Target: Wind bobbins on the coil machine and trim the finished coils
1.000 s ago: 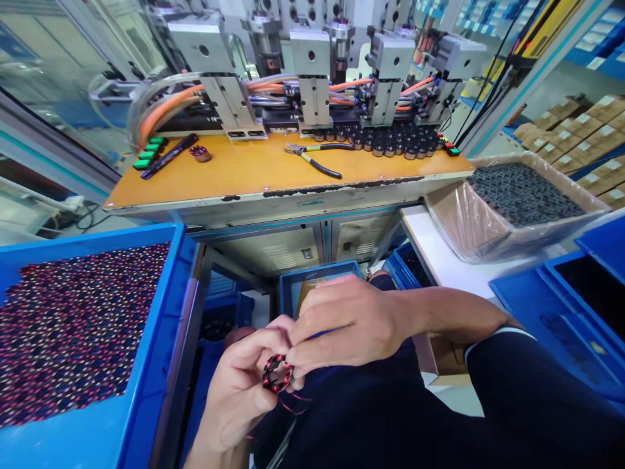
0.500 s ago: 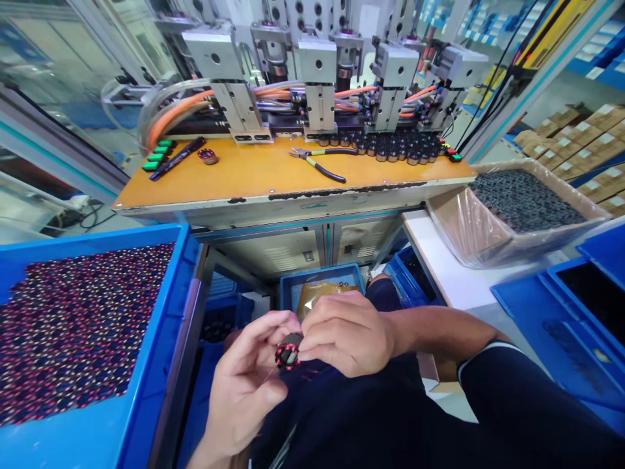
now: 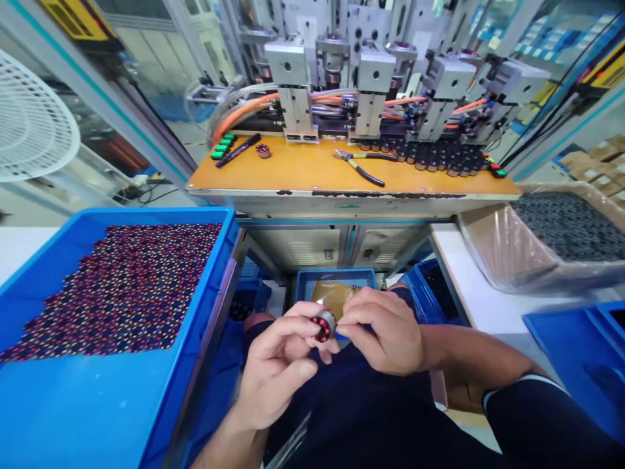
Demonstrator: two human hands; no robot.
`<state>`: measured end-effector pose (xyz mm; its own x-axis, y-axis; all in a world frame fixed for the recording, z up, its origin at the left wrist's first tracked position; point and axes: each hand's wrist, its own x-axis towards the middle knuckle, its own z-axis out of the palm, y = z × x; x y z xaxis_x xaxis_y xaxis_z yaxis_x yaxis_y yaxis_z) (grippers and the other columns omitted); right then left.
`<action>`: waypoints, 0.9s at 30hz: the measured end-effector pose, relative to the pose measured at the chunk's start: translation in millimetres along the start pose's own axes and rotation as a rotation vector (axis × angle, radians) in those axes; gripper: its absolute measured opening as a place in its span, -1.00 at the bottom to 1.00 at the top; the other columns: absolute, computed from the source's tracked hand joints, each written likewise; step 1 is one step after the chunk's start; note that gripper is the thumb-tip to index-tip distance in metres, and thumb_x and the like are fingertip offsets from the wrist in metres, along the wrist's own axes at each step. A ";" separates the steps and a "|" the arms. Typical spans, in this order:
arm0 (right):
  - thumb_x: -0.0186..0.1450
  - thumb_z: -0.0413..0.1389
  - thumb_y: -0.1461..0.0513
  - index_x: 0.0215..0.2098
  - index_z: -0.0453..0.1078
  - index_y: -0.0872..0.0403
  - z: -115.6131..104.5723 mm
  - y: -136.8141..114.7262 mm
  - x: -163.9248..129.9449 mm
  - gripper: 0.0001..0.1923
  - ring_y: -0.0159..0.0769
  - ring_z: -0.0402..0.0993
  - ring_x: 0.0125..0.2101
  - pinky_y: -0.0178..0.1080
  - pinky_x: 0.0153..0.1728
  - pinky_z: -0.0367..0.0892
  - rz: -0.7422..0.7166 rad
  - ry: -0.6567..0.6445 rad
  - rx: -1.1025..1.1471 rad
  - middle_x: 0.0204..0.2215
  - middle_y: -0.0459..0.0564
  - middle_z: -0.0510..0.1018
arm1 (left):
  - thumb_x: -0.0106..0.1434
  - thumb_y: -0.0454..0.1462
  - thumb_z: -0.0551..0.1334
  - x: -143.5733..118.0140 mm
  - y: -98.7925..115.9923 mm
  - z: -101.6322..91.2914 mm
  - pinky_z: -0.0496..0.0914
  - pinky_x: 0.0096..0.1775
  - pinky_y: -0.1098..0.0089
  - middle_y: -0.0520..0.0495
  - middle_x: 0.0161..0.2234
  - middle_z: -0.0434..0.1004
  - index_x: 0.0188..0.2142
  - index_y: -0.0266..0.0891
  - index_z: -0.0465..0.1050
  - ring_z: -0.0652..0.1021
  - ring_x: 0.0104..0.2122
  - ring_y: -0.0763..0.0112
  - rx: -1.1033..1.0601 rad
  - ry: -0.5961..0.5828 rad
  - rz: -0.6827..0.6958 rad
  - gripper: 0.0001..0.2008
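A small round wound coil part point(image 3: 323, 324), black with red windings, sits between the fingertips of both my hands over my lap. My left hand point(image 3: 278, 371) grips it from the left and below. From the right, the fingers of my right hand point(image 3: 385, 329) pinch the same part. To my left stands a big blue bin point(image 3: 112, 397) filled with several similar red-and-black parts. Ahead is an orange worktop point(image 3: 303, 170) under a row of metal machine heads point(image 3: 371, 71).
Pliers point(image 3: 361, 164), a black pen point(image 3: 239, 150) and one loose coil point(image 3: 263, 150) lie on the worktop, with black parts lined up at its back right. A plastic-lined box of dark parts point(image 3: 561, 231) is at right. A small blue bin point(image 3: 305, 283) sits below. A fan point(image 3: 32, 124) at far left.
The view has swung left and up a little. The coil part has turned in my fingers from face-on to side-on and risen slightly; both hands stay on it.
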<state>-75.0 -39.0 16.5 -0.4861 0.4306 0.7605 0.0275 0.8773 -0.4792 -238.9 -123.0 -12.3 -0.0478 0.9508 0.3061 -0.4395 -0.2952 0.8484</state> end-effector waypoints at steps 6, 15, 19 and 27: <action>0.36 0.10 0.33 -0.33 0.40 0.14 -3.0 -0.9 7.0 -0.91 -0.43 0.48 -0.45 -0.38 -0.41 0.43 -0.021 -0.038 0.076 -0.47 -0.03 0.52 | 0.08 -0.21 0.47 -3.4 1.5 0.5 0.52 -0.05 0.23 -0.07 -0.20 0.64 -0.42 -0.20 0.44 0.63 -0.12 0.24 -0.105 0.044 0.060 -0.77; 0.38 0.07 0.31 -0.29 0.39 0.12 -7.9 2.1 2.9 -0.91 -0.41 0.45 -0.49 -0.31 -0.48 0.40 -0.256 -0.075 -0.062 -0.48 -0.05 0.51 | 0.24 0.07 0.27 2.5 3.5 -2.1 0.42 -0.31 0.37 -0.15 -0.36 0.59 -0.14 -0.28 0.48 0.57 -0.37 0.34 -0.073 -0.163 -0.363 -0.55; 0.38 0.08 0.29 -0.31 0.40 0.13 -12.2 3.6 7.1 -0.89 -0.42 0.44 -0.51 -0.33 -0.50 0.40 -0.271 -0.122 -0.128 -0.49 -0.05 0.51 | 0.29 -0.18 0.30 1.7 4.9 -0.5 0.36 -0.41 0.46 0.01 -0.48 0.52 -0.13 -0.24 0.42 0.53 -0.49 0.47 -0.049 -0.096 -0.334 -0.77; 0.32 0.14 0.35 -0.33 0.40 0.12 -6.8 0.6 9.4 -0.94 -0.44 0.49 -0.44 -0.39 -0.39 0.45 -0.045 -0.044 -0.130 -0.46 -0.06 0.53 | 0.11 -0.43 0.41 3.9 0.6 0.9 0.55 -0.17 0.37 0.01 -0.03 0.55 -0.26 -0.13 0.51 0.65 -0.26 0.42 -0.125 0.030 -0.052 -0.76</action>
<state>-73.6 -33.0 26.4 -0.5268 0.3829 0.7588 0.1165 0.9169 -0.3818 -238.5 -119.6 -10.2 -0.0484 0.9674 0.2485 -0.5507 -0.2334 0.8014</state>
